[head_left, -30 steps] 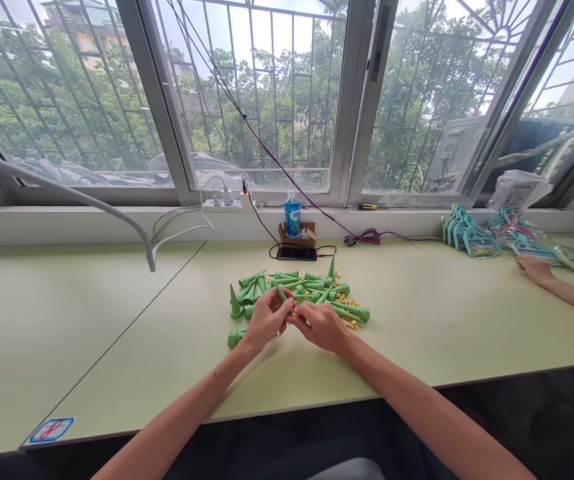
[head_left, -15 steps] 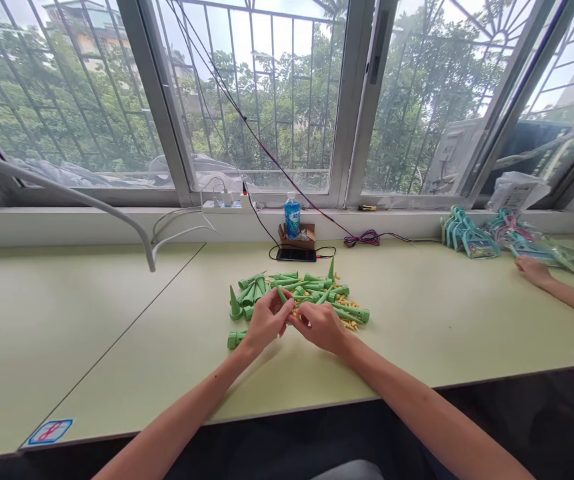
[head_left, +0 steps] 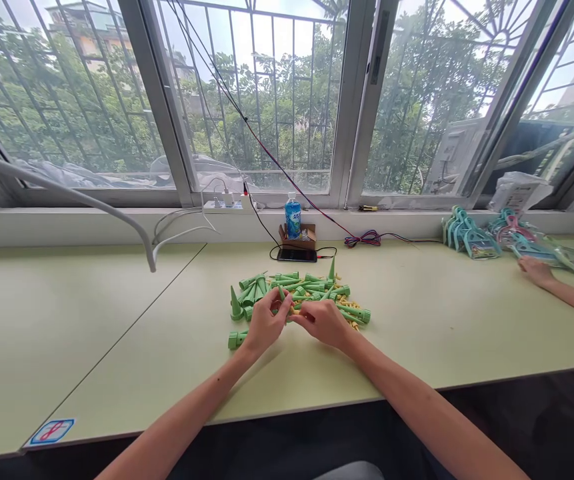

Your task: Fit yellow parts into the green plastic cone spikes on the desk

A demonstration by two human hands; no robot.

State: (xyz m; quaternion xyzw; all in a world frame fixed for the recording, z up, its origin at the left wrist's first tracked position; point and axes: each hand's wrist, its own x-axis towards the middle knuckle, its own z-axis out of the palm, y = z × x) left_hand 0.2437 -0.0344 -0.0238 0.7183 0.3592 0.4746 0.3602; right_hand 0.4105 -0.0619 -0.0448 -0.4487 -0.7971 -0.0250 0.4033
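Windows [head_left: 267, 100] span the top of the frame, above a pale green table [head_left: 131, 373] crossing its middle. At right, teal hangers [head_left: 459, 230] lie bunched, another person's hand [head_left: 537, 272] nearby. Center, green spikes [head_left: 311, 287] lie loosely heaped beyond the wrists, probably to keep them within easy reach (a few stand on their wide ends, points up). The left hand [head_left: 265, 325] has its fingers closed on one green spike [head_left: 281, 292], point upward, seemingly to steady it. The right hand [head_left: 324, 323] meets it from the right, its fingers bent and drawn together; whether they grip anything, I cannot tell. Behind the heap, a blue bottle [head_left: 293, 220] stands in a small carton, which likely props it, with a phone [head_left: 297, 255] lying just in front. Smallest are yellow pegs [head_left: 355, 325] scattered among the spikes, and a yellow bit [head_left: 294, 311] between the two hands' fingertips.
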